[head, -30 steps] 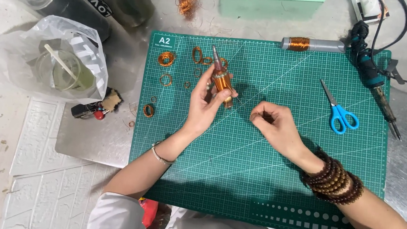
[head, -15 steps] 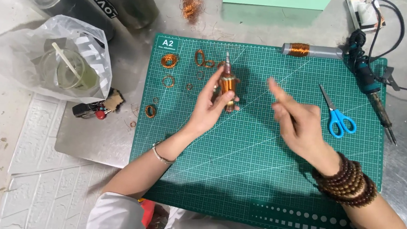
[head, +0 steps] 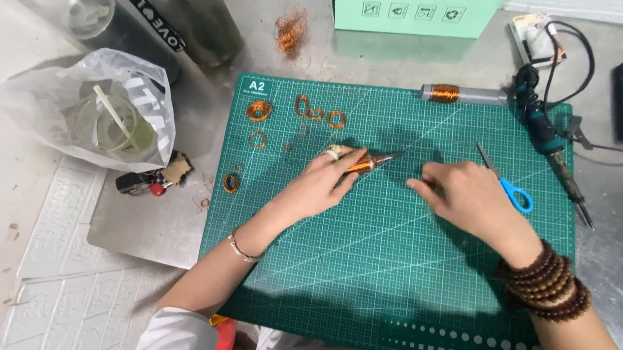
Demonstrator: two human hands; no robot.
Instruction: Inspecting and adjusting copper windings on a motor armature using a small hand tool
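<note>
Copper-wound spindle (head: 369,163) is pinched in your left hand (head: 323,183), lying low over the green cutting mat (head: 392,280). Your right hand (head: 467,198) rests beside it, fingers loosely curled, empty. Blue scissors (head: 509,188) lie just behind it.

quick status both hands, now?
Left hand: closed on thin copper-wound metal rod.
Right hand: fingers loosely curled, palm down on green cutting mat; holding anything cannot be told.
</note>
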